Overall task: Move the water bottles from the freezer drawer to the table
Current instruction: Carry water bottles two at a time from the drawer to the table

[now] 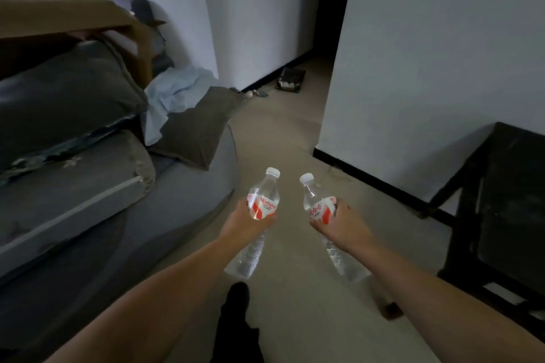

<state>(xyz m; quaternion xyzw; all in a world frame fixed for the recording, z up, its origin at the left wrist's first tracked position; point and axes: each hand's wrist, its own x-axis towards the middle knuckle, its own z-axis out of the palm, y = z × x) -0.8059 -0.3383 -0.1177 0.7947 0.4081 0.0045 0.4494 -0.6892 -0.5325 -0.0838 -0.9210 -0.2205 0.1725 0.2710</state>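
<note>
Head view: your left hand grips a clear water bottle around its red-and-white label, which reads "Wahaha"; white cap points away from you. Your right hand grips a second bottle the same way, its label showing red Chinese characters you can't read clearly. Both bottles are held out over the beige floor, near each other, not touching. Grey sofa with cushions sits left, dark wooden chair right, white wall ahead.
</note>
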